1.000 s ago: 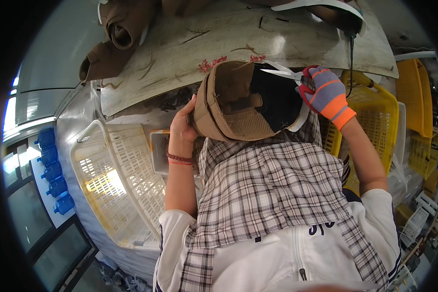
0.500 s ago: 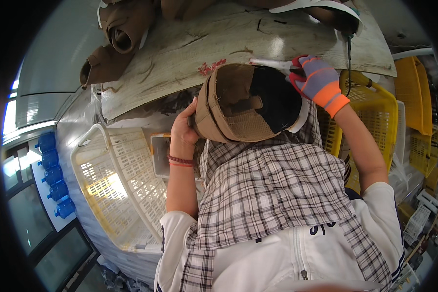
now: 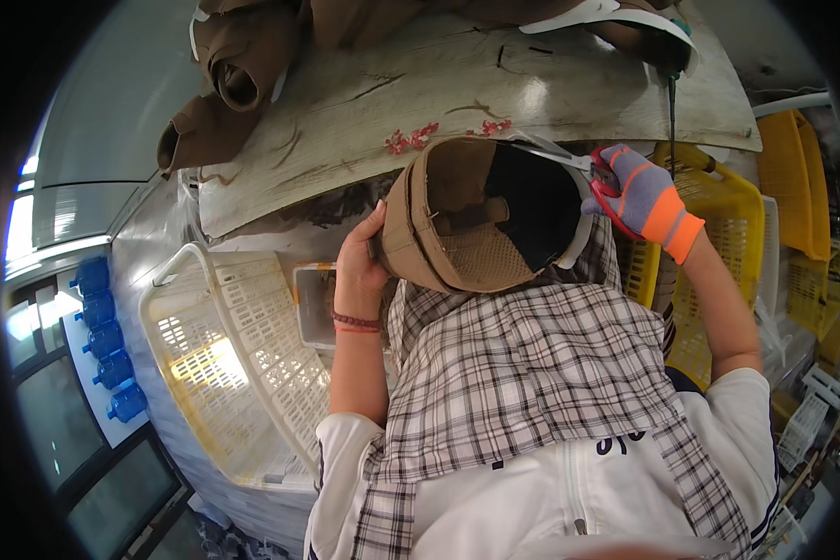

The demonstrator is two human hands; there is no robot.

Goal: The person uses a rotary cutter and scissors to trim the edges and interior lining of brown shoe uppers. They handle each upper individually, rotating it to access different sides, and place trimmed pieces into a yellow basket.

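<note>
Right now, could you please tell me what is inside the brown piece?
In the brown piece I see black lining on the right, brown mesh low down and a small tab near the middle. Whatever lies behind the lining is covered.

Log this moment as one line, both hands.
left hand: holds brown piece | right hand: gloved, holds scissors near its rim

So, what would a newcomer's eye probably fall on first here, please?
Probably the grey-and-orange gloved right hand, holding red-handled metal scissors by the far rim of a hollow brown-and-black fabric-like piece. The bare left hand grips its left side. Further left sits a white plastic basket.
</note>
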